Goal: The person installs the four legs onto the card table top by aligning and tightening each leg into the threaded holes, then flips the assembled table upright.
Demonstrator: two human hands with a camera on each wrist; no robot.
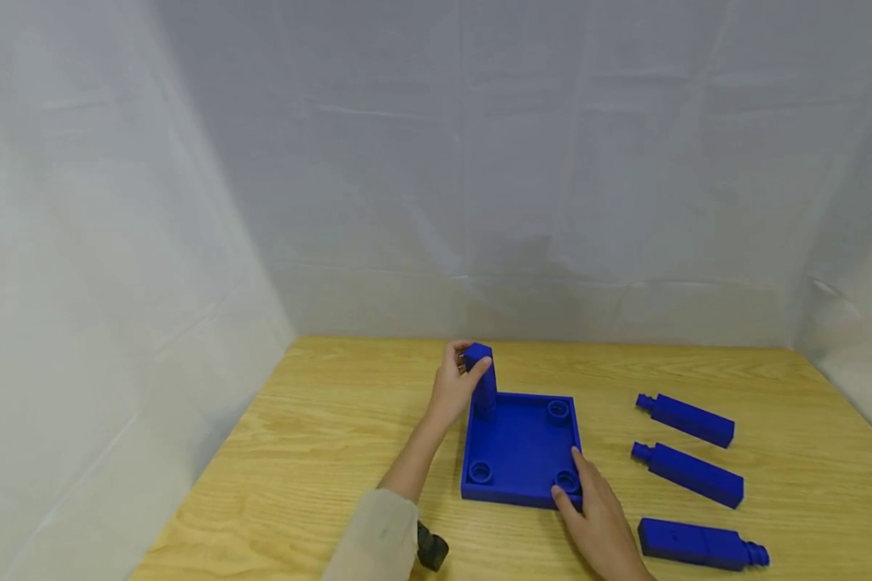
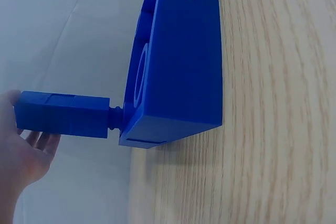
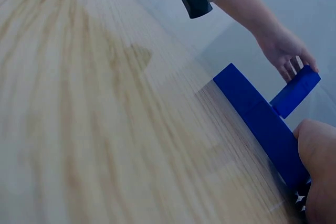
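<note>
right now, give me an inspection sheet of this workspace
surface: wooden table, light grain.
job's things: blue square base with corner sockets; one blue leg upright at its far left corner, threaded end at the socket.
clutter: three spare legs lying apart on the table right of the base.
hands: left hand grips the upright leg; right hand rests on the base's near right corner.
cables: nothing seen.
surroundings: white sheet walls.

Place: staged recording booth | Evidence: white sheets (image 1: 480,161) draped on three sides (creased), bare wooden surface (image 1: 320,452), wrist cameras
</note>
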